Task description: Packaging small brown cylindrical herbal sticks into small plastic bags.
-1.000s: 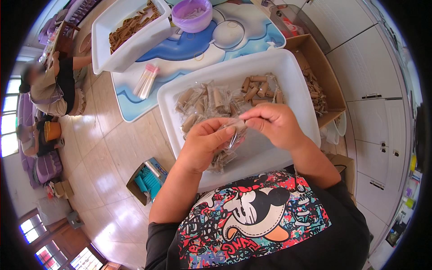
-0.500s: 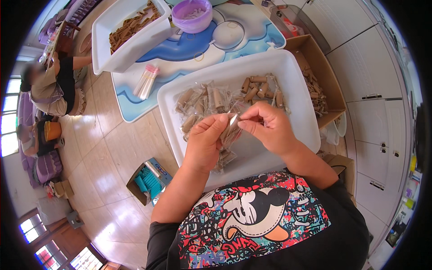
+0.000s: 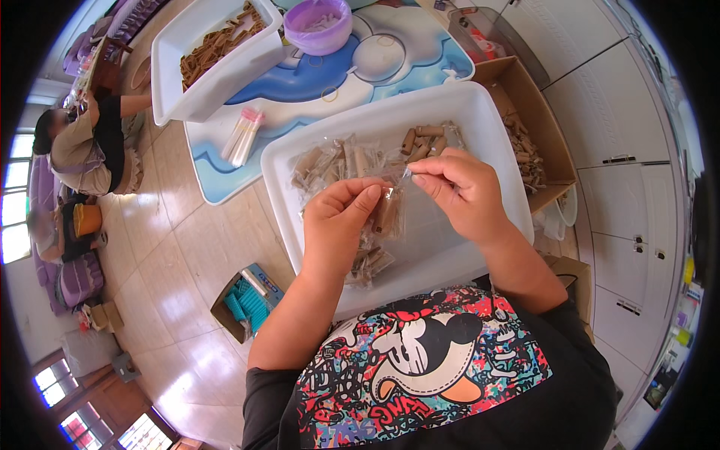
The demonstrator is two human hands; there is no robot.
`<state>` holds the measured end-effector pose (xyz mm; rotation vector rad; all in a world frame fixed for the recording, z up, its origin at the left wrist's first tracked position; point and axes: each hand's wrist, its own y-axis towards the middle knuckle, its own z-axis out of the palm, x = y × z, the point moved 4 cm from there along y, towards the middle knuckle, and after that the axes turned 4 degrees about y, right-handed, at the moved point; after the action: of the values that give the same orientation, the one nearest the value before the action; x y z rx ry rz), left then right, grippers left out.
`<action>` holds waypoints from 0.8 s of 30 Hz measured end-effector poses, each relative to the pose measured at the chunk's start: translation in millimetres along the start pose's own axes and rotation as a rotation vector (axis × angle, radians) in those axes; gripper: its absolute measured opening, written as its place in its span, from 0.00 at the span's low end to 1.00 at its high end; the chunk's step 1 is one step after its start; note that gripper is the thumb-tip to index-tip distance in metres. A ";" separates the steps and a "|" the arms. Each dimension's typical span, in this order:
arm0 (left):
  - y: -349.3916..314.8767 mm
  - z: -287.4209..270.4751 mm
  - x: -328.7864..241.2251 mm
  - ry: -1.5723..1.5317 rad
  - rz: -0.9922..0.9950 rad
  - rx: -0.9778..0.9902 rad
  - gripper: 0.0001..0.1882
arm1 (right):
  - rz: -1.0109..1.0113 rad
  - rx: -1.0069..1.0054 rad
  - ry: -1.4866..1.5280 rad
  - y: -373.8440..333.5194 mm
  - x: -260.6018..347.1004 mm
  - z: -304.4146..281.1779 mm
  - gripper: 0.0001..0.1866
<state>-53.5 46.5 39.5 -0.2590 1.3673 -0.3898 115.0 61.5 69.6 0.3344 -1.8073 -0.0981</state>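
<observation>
My left hand (image 3: 335, 221) pinches a clear plastic bag (image 3: 388, 214) between thumb and fingers, and a brown cylinder shows inside it. Thumb and fingertips of my right hand (image 3: 466, 193) are closed on a small clear bit of plastic beside the bag's top; whether it is joined to the bag I cannot tell. Both hands are over a white plastic tub (image 3: 274, 202). In its left part lie several bagged brown pieces (image 3: 319, 161). Loose brown cylinders (image 3: 429, 132) are at its far right, partly hidden by my right hand.
A patterned blue table (image 3: 300, 82) bears a white bin (image 3: 217, 97) of flat brown pieces, a purple bowl (image 3: 322, 37) and a bundle of clear bags (image 3: 244, 136). At right stands a cardboard box (image 3: 551, 150). A box of turquoise items (image 3: 244, 301) sits on the floor. Two people are at left.
My right hand has moved slightly right and up, away from the left, with clear plastic at its fingertips. The left hand has shifted slightly left, and the bag hangs more upright.
</observation>
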 end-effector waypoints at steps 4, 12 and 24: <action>-2.2 4.8 -5.0 0.108 0.122 -0.024 0.08 | -0.191 -0.013 -0.157 3.0 17.9 11.3 0.06; -13.3 13.8 -5.9 0.313 0.203 -0.008 0.07 | -0.073 -0.082 -0.002 6.9 -4.7 24.9 0.03; -11.0 0.0 -16.9 0.025 0.168 -0.061 0.07 | 0.424 0.053 0.449 -1.9 -17.7 9.9 0.08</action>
<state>-57.3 43.5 59.1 -0.1886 1.4151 -0.2126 109.7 63.5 50.0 -0.0005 -1.3999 0.3014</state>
